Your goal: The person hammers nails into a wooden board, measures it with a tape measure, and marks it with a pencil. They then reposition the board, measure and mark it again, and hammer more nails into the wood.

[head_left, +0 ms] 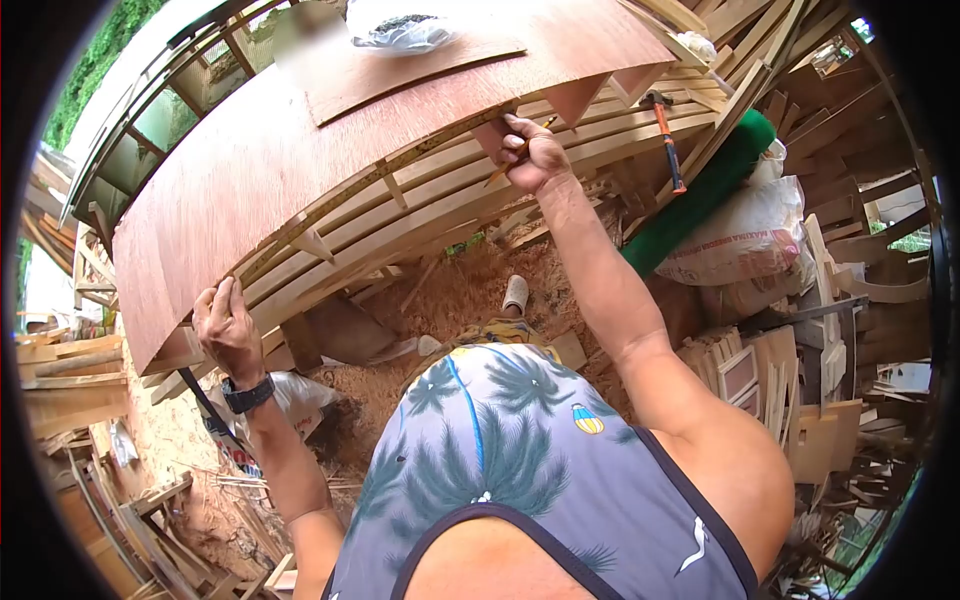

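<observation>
A curved plywood sheet (270, 170) lies over a ribbed wooden frame (440, 185). Along its near edge runs a yellowish measuring tape (402, 155) with dark marks. My left hand (228, 328) wears a dark wristband; its fingers are pressed together at the sheet's lower-left edge, where one end of the tape reaches them. At the other end, my right hand (532, 155) is closed with a pencil (548, 122) between its fingers, by the sheet's edge. What its fingertips touch beneath the edge is partly hidden.
A claw hammer (664, 140) with an orange and black handle rests on the slats at right. Beside it are a green roll (705, 190) and a white sack (740, 240). A plastic bag (400, 30) sits atop a smaller plywood piece (430, 72). Scrap wood (160, 510) litters the ground.
</observation>
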A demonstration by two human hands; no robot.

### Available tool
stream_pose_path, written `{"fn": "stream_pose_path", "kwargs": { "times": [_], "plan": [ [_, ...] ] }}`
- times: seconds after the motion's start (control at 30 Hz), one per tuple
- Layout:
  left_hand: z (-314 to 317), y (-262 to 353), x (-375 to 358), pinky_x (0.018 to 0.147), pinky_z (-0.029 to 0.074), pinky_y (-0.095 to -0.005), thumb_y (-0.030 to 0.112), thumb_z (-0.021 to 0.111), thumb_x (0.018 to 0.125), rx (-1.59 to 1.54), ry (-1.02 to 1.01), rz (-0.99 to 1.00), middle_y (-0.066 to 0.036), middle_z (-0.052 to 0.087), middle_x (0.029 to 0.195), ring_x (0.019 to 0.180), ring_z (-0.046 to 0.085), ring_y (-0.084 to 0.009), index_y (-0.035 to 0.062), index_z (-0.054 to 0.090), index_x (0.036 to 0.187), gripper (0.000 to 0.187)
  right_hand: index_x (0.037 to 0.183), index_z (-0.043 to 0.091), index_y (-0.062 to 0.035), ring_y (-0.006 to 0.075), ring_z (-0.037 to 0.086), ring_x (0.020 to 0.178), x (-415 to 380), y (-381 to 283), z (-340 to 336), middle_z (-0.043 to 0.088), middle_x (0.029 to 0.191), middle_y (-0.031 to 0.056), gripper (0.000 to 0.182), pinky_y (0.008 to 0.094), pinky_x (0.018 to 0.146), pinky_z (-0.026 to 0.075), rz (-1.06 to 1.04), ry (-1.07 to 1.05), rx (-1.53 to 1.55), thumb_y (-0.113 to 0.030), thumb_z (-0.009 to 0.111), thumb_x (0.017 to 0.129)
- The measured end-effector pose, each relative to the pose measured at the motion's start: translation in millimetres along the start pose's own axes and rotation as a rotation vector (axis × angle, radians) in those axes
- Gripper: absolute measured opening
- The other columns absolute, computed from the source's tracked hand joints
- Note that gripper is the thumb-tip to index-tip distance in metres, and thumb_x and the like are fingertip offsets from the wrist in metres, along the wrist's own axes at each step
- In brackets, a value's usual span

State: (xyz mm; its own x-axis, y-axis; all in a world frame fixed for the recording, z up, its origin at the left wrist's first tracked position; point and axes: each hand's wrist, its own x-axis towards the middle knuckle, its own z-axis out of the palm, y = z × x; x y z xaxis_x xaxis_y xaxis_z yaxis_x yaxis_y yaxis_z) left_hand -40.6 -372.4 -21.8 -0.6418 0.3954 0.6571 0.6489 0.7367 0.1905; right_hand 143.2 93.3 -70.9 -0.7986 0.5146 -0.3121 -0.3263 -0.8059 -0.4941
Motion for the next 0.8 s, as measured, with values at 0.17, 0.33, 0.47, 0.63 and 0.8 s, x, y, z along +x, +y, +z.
{"fn": "stream_pose_path", "kwargs": {
  "times": [0.17, 0.33, 0.47, 0.63, 0.8],
  "plan": [
    [4, 13, -1, 0.077, 0.052, -0.0411, 0.015, 0.080, 0.087, 0.009, 0.078, -0.028, -0.013, 0.067, 0.095, 0.087, 0.065, -0.0308, 0.0079, 0.080, 0.100, 0.015, 0.118, 0.062, -0.0102, 0.0082, 0.046, 0.062, 11, -6, -8, 0.058, 0.089, -0.0033, 0.017, 0.0265, 0.054, 0.037, 0.014, -0.013, -0.035, -0.013, 0.057, 0.102],
    [3, 19, 2, 0.075, 0.053, -0.0410, 0.016, 0.081, 0.087, 0.038, 0.158, 0.021, -0.015, 0.061, 0.098, 0.084, 0.063, -0.0306, 0.0076, 0.080, 0.100, 0.015, 0.117, 0.062, -0.0075, 0.0087, 0.046, 0.060, -4, -5, 3, 0.068, 0.103, 0.0031, 0.018, 0.0268, 0.055, 0.038, -0.034, 0.006, -0.090, -0.014, 0.055, 0.102],
    [2, 19, 4, 0.079, 0.054, -0.0402, 0.016, 0.081, 0.087, 0.044, 0.161, 0.006, -0.016, 0.064, 0.107, 0.092, 0.066, -0.0314, 0.0071, 0.080, 0.099, 0.015, 0.121, 0.061, 0.0005, 0.0120, 0.048, 0.057, -20, -7, 1, 0.071, 0.114, 0.0140, 0.031, 0.0278, 0.058, 0.043, -0.081, -0.035, -0.294, -0.022, 0.047, 0.106],
    [2, 15, 4, 0.086, 0.055, -0.0407, 0.020, 0.082, 0.085, 0.083, 0.136, 0.008, -0.017, 0.066, 0.121, 0.101, 0.067, -0.0335, 0.0093, 0.081, 0.098, 0.017, 0.117, 0.067, 0.0057, 0.0130, 0.060, 0.063, -58, -4, 39, 0.073, 0.098, 0.0156, 0.066, 0.0288, 0.066, 0.053, -0.096, -0.072, -0.558, -0.050, 0.033, 0.110],
    [1, 15, 6, 0.090, 0.053, -0.0440, 0.021, 0.079, 0.088, 0.092, 0.123, 0.029, -0.016, 0.070, 0.121, 0.104, 0.068, -0.0342, 0.0096, 0.081, 0.096, 0.014, 0.101, 0.074, 0.0038, 0.0133, 0.063, 0.062, -57, -14, 62, 0.070, 0.074, 0.0109, 0.098, 0.0285, 0.064, 0.053, -0.282, -0.464, -0.960, -0.076, 0.019, 0.100]
  ]
}}
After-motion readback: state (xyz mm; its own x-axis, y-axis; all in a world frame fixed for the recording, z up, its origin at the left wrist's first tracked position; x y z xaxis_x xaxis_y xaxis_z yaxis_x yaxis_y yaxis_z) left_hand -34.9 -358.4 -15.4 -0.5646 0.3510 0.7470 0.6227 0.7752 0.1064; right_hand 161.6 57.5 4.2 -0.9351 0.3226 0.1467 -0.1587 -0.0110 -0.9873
